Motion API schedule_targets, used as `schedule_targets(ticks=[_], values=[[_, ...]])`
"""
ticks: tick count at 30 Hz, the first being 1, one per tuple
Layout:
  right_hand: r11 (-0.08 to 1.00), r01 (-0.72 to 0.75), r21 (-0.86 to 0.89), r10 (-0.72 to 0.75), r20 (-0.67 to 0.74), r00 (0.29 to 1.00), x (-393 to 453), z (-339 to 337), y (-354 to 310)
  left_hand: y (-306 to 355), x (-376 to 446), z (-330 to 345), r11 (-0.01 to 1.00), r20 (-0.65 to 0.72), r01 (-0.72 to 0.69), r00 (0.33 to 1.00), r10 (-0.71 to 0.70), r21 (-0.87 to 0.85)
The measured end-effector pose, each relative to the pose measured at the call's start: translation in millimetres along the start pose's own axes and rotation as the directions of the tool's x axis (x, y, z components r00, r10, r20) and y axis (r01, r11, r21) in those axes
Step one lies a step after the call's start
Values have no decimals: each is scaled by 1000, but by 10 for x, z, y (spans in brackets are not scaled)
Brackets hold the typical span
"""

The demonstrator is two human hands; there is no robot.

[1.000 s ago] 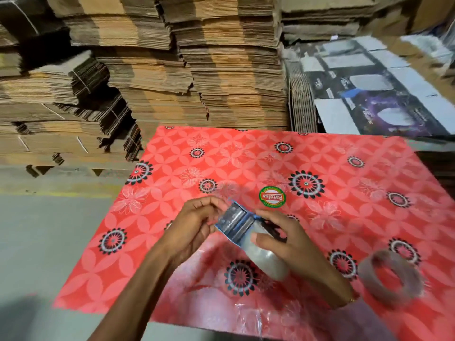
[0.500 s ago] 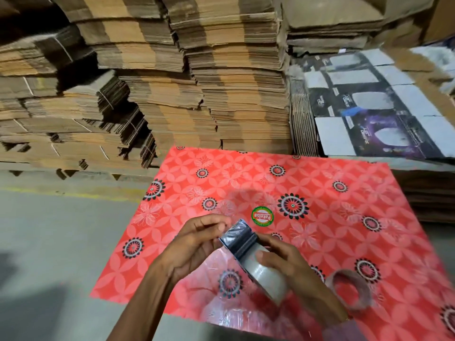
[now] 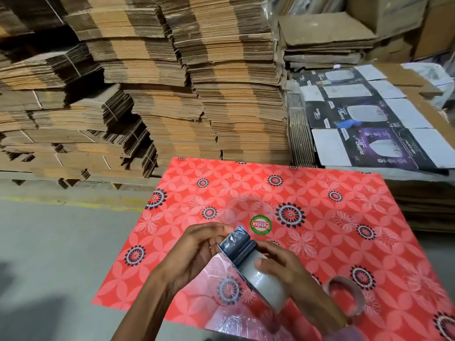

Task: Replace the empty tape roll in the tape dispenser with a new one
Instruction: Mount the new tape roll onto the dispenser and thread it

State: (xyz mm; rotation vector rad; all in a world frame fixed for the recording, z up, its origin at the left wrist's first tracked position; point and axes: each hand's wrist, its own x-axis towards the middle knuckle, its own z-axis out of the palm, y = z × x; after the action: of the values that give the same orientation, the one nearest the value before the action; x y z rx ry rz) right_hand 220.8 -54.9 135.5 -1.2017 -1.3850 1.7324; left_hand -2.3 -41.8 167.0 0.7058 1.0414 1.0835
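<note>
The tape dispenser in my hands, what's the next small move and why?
Probably pull the tape end over the dispenser blade plate: the new roll already sits under the right hand, the left hand pinches at the plate, and the empty core lies aside.

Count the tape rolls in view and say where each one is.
2. A clear tape roll sits in the dispenser held by both hands. A bare cardboard roll lies on the red sheet to the right. Others may be hidden.
</note>
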Motion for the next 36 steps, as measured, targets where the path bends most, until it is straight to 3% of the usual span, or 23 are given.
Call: schedule_targets(ticks=[2,4,7,9,12,16,21,26,32,34,36], values=[[999,-1,-45,-1,-33,999,-2,42,1,63,11,-47,998,32,12,999,-14,65],[997,15,-73,-20,-70,997,-5,100,-16,132,-4,-90,968,59,-52,997,38,244],[982,55,-179,-84,-162,983,18,199,-29,195,16,-175,816,94,-196,980,173,543],[959,65,-277,-131,-225,966,40,268,-12,231,71,-235,720,148,-242,970,193,650],[910,25,-414,-165,-306,937,75,371,28,247,144,-307,645,253,-296,954,161,704],[844,-33,-536,-212,-389,897,99,566,56,154,186,-293,579,233,-304,953,195,757],[707,-102,-700,-300,-427,853,103,752,55,-35,290,-339,401,260,-365,920,294,840],[602,-223,-767,-335,-496,801,82,882,135,-214,256,-304,526,189,-289,953,236,800],[550,-342,-762,-373,-590,716,89,981,256,-507,273,-182,677,63,-217,968,245,704],[558,-348,-753,-352,-595,723,77,981,266,-524,314,-196,694,70,-221,968,240,685],[598,-328,-732,-276,-572,772,64,929,247,-507,368,-246,685,115,-258,962,247,681]])
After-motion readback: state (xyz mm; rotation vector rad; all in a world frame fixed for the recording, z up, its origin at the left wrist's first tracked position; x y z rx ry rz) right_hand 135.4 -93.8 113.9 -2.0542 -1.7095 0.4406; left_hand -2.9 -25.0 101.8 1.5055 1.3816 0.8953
